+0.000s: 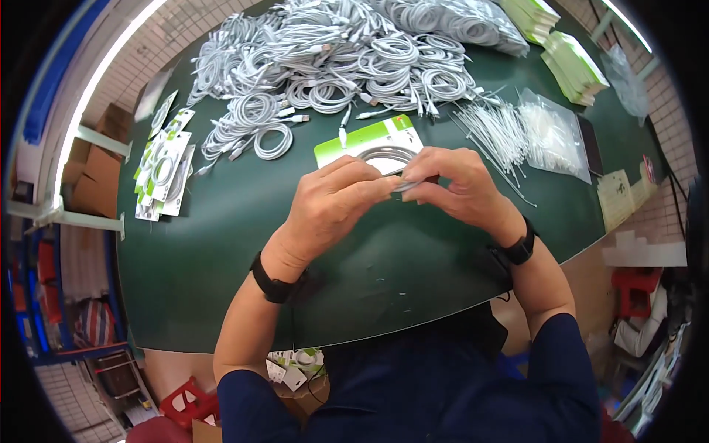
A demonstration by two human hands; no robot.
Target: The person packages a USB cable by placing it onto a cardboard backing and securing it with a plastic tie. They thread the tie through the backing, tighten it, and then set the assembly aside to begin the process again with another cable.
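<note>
Both hands meet over the middle of the green table, pinching the near side of a coiled grey-white cable (389, 153). My left hand (329, 196) has its thumb and forefinger pressed on the coil from the left. From the right, my right hand (461, 184) grips the same coil between thumb and fingers. Under the coil lies a green and white package card (369, 138), its near part covered by the hands. The exact contact of the fingertips is partly hidden. A loose coil (273, 140) with its plug rests left of the card.
A large heap of coiled cables (332, 55) spreads along the far side. White cable ties (491, 129) and a clear bag of ties (554, 136) lie right. Packed cable cards (162, 166) sit at left; stacks of green cards (572, 66) stand far right.
</note>
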